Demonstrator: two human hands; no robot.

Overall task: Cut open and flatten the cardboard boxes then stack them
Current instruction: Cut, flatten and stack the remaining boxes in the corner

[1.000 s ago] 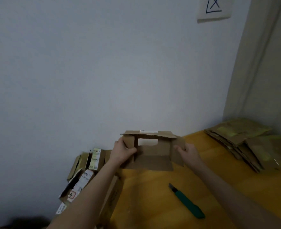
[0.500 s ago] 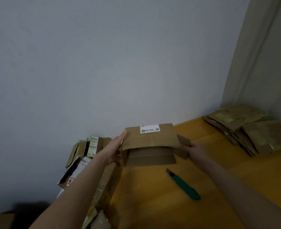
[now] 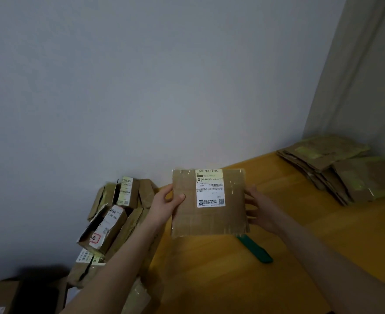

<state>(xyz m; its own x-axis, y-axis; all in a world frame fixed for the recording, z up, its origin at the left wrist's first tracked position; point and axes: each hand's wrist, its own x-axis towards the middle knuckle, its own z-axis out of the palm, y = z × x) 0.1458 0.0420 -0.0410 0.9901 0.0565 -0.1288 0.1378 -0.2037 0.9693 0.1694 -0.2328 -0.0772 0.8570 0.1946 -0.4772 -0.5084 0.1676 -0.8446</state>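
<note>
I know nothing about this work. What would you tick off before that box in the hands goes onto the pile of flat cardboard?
1. Grip: the left hand and right hand hold the box by its side edges. Ok.
2. Flatness: only the box's labelled face shows. Cannot tell.
3. Tool put down: the knife lies on the table. Ok.
4. Blade drawn in: its tip is hidden behind the box. Cannot tell.
5. Landing spot: the pile of flat cardboard lies at the table's far right, its top free. Ok.

The box (image 3: 209, 223) hides the far end of the green knife (image 3: 256, 249) and fingers of the right hand (image 3: 262, 211). Fine print on its label (image 3: 210, 189) is too small to read.
</note>
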